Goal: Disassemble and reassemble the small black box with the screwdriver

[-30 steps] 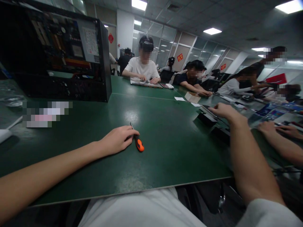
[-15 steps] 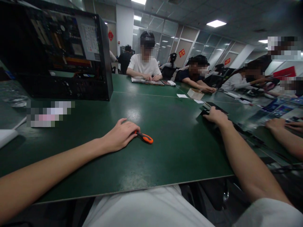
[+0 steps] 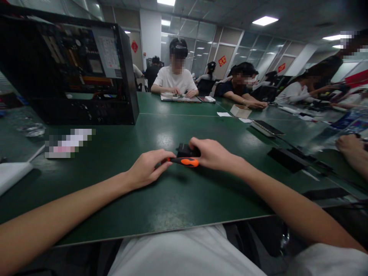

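Closest to me, below the bench (image 3: pixel 172 214), is the lap of the seated person, in white cloth (image 3: pixel 178 257). Over the green top the person's two bare hands come together. The left hand (image 3: pixel 151 168) has its grip closed on a screwdriver (image 3: pixel 189 162), fingertips pinching it at the front of the black and orange handle; the shaft is hidden behind the fingers. The handle points sideways toward the right hand (image 3: pixel 214 154), whose grip is closed around a small black block (image 3: pixel 183 148) just beyond the screwdriver. The handle's butt sits right beside that hand; I can't tell whether they touch. A dark shadow lies on the bench below the handle.

Out to the left sit a white object (image 3: pixel 14 176) with a cord, a blurred packet (image 3: pixel 70 143) and some crumpled clear plastic (image 3: pixel 31 128). Behind the packet stands a black computer case (image 3: pixel 133 96), its side open on the boards inside. To the right, a flat black box (image 3: pixel 287 159) lies near a co-worker's hand (image 3: pixel 350 147). A dark-topped slab (image 3: pixel 267 129) is further in, then a small open carton (image 3: pixel 240 111) with white paper (image 3: pixel 223 114) beside it.

Across the bench, a person in a white T-shirt (image 3: pixel 174 80) has both hands on a flat panel (image 3: pixel 181 98). Next along, a person in a dark shirt (image 3: pixel 230 90) leans over the top. Red paper signs (image 3: pixel 222 61) hang on the wall beyond.
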The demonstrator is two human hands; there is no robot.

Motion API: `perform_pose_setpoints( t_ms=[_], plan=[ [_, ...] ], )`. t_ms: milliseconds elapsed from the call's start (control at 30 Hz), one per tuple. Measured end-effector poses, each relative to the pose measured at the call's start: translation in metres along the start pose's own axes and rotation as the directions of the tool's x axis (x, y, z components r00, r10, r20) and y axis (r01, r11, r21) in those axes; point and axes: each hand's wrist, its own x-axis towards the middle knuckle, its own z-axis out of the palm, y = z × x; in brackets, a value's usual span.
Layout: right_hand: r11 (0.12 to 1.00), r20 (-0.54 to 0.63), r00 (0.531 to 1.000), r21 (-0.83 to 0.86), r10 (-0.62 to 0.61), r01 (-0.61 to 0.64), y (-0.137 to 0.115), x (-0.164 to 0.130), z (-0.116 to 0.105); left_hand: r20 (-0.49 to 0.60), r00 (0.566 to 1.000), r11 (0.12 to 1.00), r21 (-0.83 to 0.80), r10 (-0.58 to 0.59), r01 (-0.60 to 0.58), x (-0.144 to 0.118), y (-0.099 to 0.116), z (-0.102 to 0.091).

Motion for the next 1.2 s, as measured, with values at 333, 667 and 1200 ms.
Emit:
perform_pose_setpoints(
  t_ms=[333, 667, 1200],
  plan=[
    [0.817, -0.341, 0.939, 0.532, -0.034, 0.223, -0.027, -0.004, 0.033, -0.070, 0.990, 0.991, -0.055, -0.123, 0.119, 0.001, 0.005, 0.002],
    [0.760, -0.456, 0.881, 0.614, 0.122, 0.212, -0.020, -0.008, 0.028, -0.022, 0.987, 0.980, -0.123, -0.160, 0.157, 0.003, 0.004, 0.002],
    [0.516, -0.604, 0.719, 0.761, 0.344, 0.393, -0.005, -0.015, -0.005, 0.219, 0.963, 0.977, -0.111, -0.154, 0.182, 0.006, 0.003, 0.000]
  ],
)
